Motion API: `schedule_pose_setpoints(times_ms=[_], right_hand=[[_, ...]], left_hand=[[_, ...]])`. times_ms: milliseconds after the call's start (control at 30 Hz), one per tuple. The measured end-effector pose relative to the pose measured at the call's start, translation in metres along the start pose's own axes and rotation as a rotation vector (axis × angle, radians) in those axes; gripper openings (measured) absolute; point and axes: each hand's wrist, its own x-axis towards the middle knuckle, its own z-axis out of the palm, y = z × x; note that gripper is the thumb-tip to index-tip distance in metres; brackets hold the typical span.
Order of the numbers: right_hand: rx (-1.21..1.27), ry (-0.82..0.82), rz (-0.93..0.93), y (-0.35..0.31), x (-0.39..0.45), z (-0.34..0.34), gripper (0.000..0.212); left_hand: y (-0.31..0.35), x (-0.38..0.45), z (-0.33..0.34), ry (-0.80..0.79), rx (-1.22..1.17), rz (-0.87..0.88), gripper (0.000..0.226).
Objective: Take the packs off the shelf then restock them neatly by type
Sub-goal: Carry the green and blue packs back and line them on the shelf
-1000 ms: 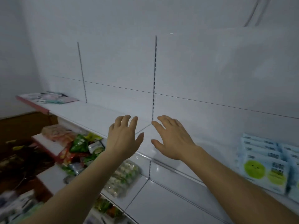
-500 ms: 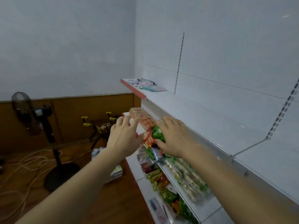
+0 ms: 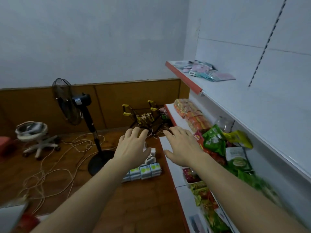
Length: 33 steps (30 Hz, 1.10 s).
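Head view: both hands are reaching out flat and empty toward packs lying below.

The left hand (image 3: pixel 133 148) and right hand (image 3: pixel 182 147) are spreading their fingers, gripping nothing. The tissue packs (image 3: pixel 144 170) are lying on the floor (image 3: pixel 70 195) just under the left hand, their row running left to right. Snack packs (image 3: pixel 214 142) are crowding the middle shelf (image 3: pixel 176 120) right of the right hand. A fan (image 3: pixel 77 113) is standing far left, cables trailing near it.

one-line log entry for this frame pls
hands: left open, right open, both empty | white-green packs stacked on floor | snack packs mixed on middle shelf | phase: reaching
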Motion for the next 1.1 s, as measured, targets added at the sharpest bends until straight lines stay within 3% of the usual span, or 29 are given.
schedule_pose_setpoints(times_ms=[500,800,1100], right_hand=[[0.033,-0.241,-0.051,0.071,0.235,0.130,0.073],[0.058,-0.426,-0.010,0.103,0.403,0.258,0.076],[0.101,-0.588,-0.025,0.131,0.496,0.439,0.081]], left_hand=[[-0.094,0.207,0.132,-0.166,-0.068,-0.077,0.069],[-0.188,0.359,0.278,-0.366,-0.157,-0.122,0.077],[-0.239,0.435,0.456,-0.502,-0.176,-0.175,0.078]])
